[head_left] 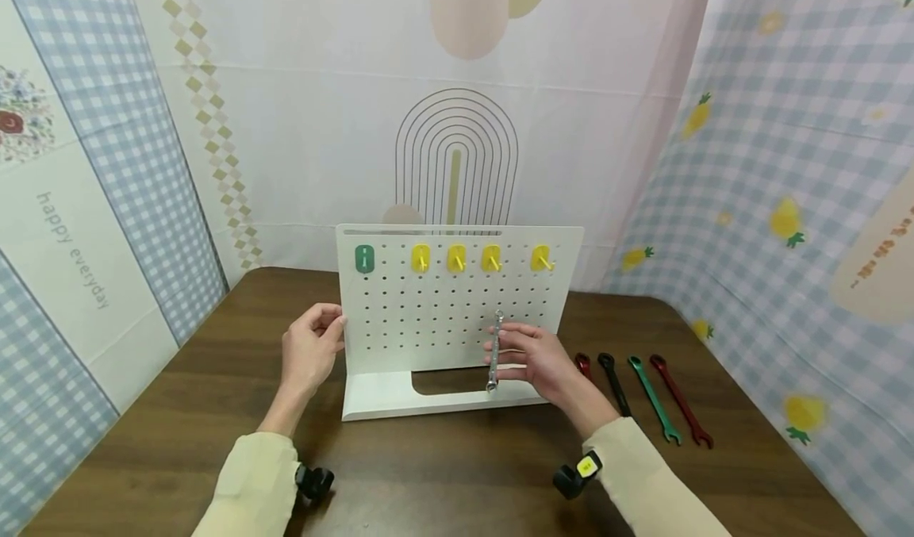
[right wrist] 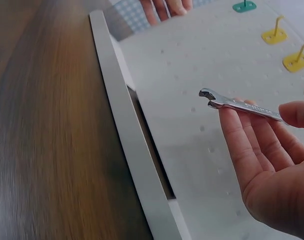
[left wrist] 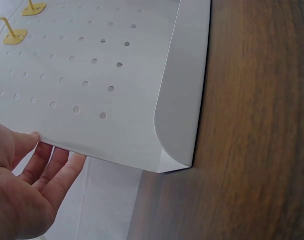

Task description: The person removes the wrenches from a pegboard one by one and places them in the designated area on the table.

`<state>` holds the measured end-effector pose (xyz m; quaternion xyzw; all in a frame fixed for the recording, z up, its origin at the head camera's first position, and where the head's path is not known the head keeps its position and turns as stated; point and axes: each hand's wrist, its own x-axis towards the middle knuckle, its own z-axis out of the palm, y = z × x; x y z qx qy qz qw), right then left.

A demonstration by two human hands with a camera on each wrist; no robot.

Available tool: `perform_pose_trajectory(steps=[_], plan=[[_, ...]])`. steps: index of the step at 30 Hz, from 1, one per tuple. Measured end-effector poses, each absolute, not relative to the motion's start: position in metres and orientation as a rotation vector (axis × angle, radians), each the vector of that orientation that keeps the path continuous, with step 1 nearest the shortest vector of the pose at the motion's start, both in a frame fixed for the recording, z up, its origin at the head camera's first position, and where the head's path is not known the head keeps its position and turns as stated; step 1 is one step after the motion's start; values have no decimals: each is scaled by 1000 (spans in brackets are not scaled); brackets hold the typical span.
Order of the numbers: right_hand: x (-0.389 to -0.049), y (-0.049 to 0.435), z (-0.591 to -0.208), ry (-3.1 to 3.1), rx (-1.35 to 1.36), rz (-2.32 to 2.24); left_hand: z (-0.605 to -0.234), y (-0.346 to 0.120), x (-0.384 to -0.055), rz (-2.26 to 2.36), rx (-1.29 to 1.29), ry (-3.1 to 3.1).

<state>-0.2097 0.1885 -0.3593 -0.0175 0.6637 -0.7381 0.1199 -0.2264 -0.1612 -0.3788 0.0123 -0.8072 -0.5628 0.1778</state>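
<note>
A white pegboard (head_left: 443, 350) stands on the table, its base toward me. At its left edge my left hand (head_left: 310, 350) pinches the panel, thumb on the front and fingers behind in the left wrist view. My right hand (head_left: 543, 362) holds a small silver wrench (head_left: 495, 350) between thumb and fingers, before the lower right of the panel. The wrench is near upright in the head view, and its open jaw end (right wrist: 211, 96) points past the fingertips in the right wrist view. A green hook (head_left: 365, 259) and several yellow hooks (head_left: 420, 258) line the top row.
Right of the board, a red wrench (head_left: 681, 398), a green wrench (head_left: 655, 400), a black wrench (head_left: 614, 382) and a partly hidden red wrench (head_left: 583, 365) lie on the brown table (head_left: 443, 481). Patterned cloth (head_left: 321, 140) hangs behind.
</note>
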Motion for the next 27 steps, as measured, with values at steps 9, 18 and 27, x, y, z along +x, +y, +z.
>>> perform_pose_trajectory(steps=[9, 18, 27], plan=[[-204, 217, -360, 2004, 7, -2135, -376, -162, -228, -1595, 22, -2273], [-199, 239, -363, 2005, 56, -2130, -377, -162, -227, -1580, 28, -2287], [-194, 259, -364, 2050, 78, -2120, -377, -162, -226, -1592, 25, -2276]])
